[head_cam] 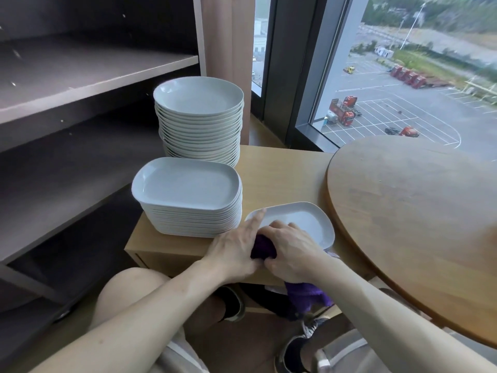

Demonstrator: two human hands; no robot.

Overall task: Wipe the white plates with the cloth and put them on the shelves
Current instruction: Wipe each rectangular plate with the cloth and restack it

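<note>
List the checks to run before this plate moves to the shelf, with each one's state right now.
1. Right hand grips the purple cloth: ok.
2. Left hand rests on the single plate at its left rim, steadying it: ok.
3. Plate wiped all over: cannot tell.
4. Shelf has bare room for it: ok.
5. Rectangular stack beside it stands even: ok.

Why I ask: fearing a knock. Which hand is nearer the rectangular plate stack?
Left. The left hand lies beside the rectangular plate stack; right hand sits farther right, gripping the cloth.
</note>
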